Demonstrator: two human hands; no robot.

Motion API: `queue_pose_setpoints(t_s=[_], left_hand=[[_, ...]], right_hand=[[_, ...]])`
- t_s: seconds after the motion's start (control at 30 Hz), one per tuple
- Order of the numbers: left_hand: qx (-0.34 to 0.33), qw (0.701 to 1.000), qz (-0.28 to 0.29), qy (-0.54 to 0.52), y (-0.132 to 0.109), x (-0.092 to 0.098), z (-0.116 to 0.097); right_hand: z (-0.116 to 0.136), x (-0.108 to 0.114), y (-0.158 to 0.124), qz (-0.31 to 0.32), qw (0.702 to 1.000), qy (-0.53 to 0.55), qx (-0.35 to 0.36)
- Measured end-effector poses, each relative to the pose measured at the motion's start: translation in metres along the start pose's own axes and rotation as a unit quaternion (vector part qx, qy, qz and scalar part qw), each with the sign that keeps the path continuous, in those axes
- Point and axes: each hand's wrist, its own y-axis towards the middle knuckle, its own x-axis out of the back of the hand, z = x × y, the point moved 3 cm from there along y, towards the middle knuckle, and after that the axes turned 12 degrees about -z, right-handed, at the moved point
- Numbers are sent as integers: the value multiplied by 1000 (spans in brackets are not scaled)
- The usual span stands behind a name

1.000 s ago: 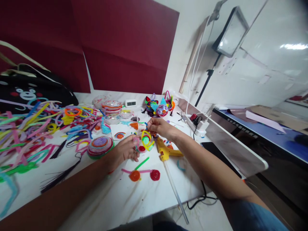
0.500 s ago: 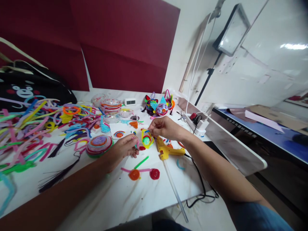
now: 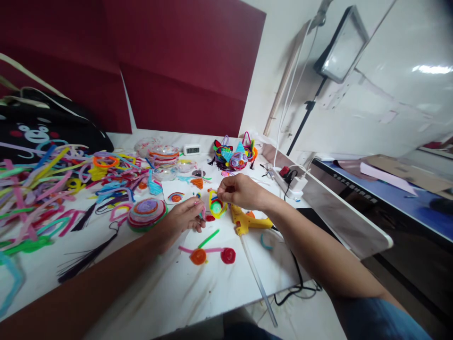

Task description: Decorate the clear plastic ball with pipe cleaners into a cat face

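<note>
My left hand [image 3: 183,217] is closed in a pinch around a short pink pipe cleaner [image 3: 203,211], above the white table [image 3: 170,288]. To its right, my right hand [image 3: 240,191] has its fingertips pressed together; whatever is in them is too small to make out. Just beside those fingertips is a yellow loop with a green pipe-cleaner coil [image 3: 216,206] inside. A red piece [image 3: 210,218] lies between the hands. Nearer me are an orange coil [image 3: 198,256], a red coil [image 3: 228,255], a pink strip and a green strip [image 3: 208,238].
A yellow glue gun [image 3: 247,221] with a long clear glue stick [image 3: 260,281] lies by my right forearm. Loose pipe cleaners [image 3: 46,189] heap at the left, near a round striped coil piece [image 3: 146,213]. Behind stand a small clock [image 3: 191,149] and colourful finished pieces [image 3: 235,156].
My right hand has shifted slightly down and left, its fingertips now lower beside the yellow loop. The left hand keeps its pinch in nearly the same place.
</note>
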Motion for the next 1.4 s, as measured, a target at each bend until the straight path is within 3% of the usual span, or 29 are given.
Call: queue_pose_setpoints(t_s=[0.67, 0.87, 0.97, 1.2, 1.4], left_hand=[[17, 999, 18, -41, -2, 1, -1], [29, 997, 33, -58, -3, 2, 0], [33, 996, 45, -65, -5, 1, -3], [23, 994, 78, -79, -8, -2, -9], [20, 991, 96, -90, -9, -1, -7]], right_hand=[[-8, 0, 4, 30, 986, 153, -62], [-12, 7, 4, -21, 995, 100, -12], [-10, 12, 3, -17, 997, 68, 30], [-11, 17, -5, 100, 982, 159, 26], [-21, 5, -5, 190, 935, 298, -42]])
